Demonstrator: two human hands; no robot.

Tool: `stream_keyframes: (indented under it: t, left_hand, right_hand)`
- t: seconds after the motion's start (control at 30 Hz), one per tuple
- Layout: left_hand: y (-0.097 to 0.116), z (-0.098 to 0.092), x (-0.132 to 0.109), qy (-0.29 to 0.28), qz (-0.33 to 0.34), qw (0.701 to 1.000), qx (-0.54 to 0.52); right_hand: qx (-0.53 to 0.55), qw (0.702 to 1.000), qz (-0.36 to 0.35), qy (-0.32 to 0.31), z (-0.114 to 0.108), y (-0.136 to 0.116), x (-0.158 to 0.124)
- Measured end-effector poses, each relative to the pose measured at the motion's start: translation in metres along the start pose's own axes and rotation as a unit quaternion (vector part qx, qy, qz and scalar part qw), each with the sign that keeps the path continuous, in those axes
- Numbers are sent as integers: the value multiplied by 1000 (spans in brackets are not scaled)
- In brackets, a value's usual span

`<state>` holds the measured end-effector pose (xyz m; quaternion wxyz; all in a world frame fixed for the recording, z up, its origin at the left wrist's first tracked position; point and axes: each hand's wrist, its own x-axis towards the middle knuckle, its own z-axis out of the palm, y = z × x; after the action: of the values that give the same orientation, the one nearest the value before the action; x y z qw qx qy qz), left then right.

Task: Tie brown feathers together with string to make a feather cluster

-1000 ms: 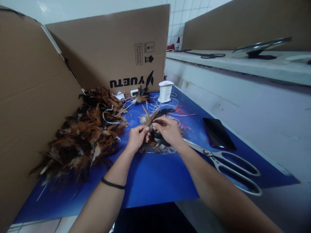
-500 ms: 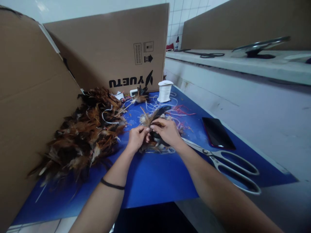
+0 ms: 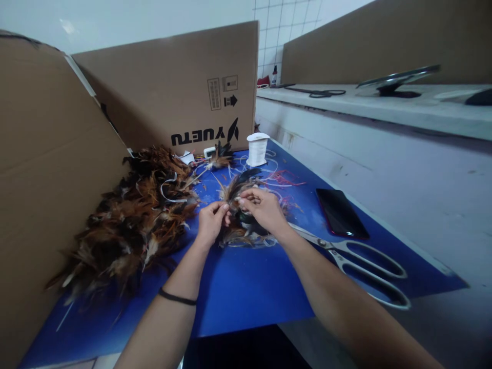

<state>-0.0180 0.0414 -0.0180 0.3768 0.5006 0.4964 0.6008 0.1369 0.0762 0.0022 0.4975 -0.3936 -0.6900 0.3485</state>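
My left hand [image 3: 211, 221] is closed in a pinch on the quill end of a bunch of feathers [image 3: 240, 185], dark and brown, which fans up and to the right. Close beside it my right hand [image 3: 264, 207] is also closed, thumb against forefinger, with the pale, fluffy end of a feather [image 3: 240, 200] at its fingertips. Below both hands lies a small heap of loose feathers [image 3: 246, 237], partly covered by them. A large pile of brown and black feathers [image 3: 134, 220] spreads over the left side of the blue table [image 3: 253, 287].
Big metal scissors [image 3: 338, 246] lie by my right forearm, near a dark phone [image 3: 341, 212]. A white ribbon spool [image 3: 257, 149] stands at the back among loose strands. Cardboard panels [image 3: 165, 92] wall off the left and back. A ledge [image 3: 346, 102] runs along the right.
My right fingertips have drawn slightly apart from my left ones, which keep their pinch on the bunch. The whole view has shifted a little.
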Motion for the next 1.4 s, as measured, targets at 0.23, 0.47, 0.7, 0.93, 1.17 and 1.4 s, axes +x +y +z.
stream_keyframes:
  t: [0.23, 0.47, 0.7, 0.93, 1.17, 1.4]
  left_hand:
    - [8, -9, 8, 115, 29, 989, -91]
    - [10, -16, 12, 164, 37, 976, -142]
    - [11, -15, 12, 159, 35, 975, -150]
    - [10, -14, 11, 156, 35, 976, -149]
    - [11, -13, 11, 152, 32, 979, -134]
    - [11, -11, 9, 143, 25, 981, -128]
  right_hand:
    - [-55, 998, -23, -22, -8, -9, -2]
    - [-185, 951, -135, -208, -4, -14, -10]
    - [-275, 942, -151, -117, -19, -9, -1]
    - [-352, 909, -139, -174, -24, -4, 0]
    - [-429, 877, -112, -187, -20, 0, -3]
    - [-113, 991, 53, -56, -29, -11, 5]
